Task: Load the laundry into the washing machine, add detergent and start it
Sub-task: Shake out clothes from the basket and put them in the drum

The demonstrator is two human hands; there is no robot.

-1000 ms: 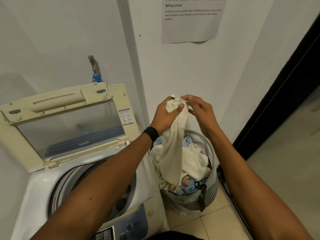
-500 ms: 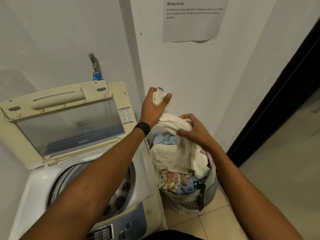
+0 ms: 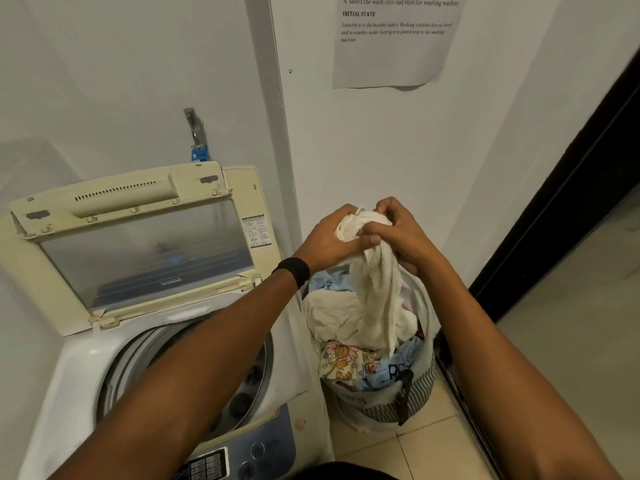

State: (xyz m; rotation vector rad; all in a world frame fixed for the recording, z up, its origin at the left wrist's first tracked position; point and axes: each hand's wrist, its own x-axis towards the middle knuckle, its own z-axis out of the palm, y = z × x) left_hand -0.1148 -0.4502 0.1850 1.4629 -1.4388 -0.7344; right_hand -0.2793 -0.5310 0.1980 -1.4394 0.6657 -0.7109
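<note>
— So, where is the laundry [image 3: 346, 362]?
— Mostly heaped in the basket [image 3: 420, 393], which stands on the tiled floor [image 3: 433, 448] just right of the washing machine [image 3: 79, 362]. One cream towel [image 3: 377, 289] is lifted above it.
— Who holds it?
— Both hands. The left hand [image 3: 329, 240], with a black band [image 3: 292, 271] on its wrist, grips the towel's bunched top. The right hand [image 3: 405, 233] curls its fingers round the same bunch, touching the left.
— And the towel's tail?
— It hangs down onto the heap.
— The machine?
— Its lid [image 3: 138, 251] stands raised, and the drum [image 3: 252, 375] is open beneath the left forearm. A printed sheet [image 3: 391, 53] hangs on the wall above.
</note>
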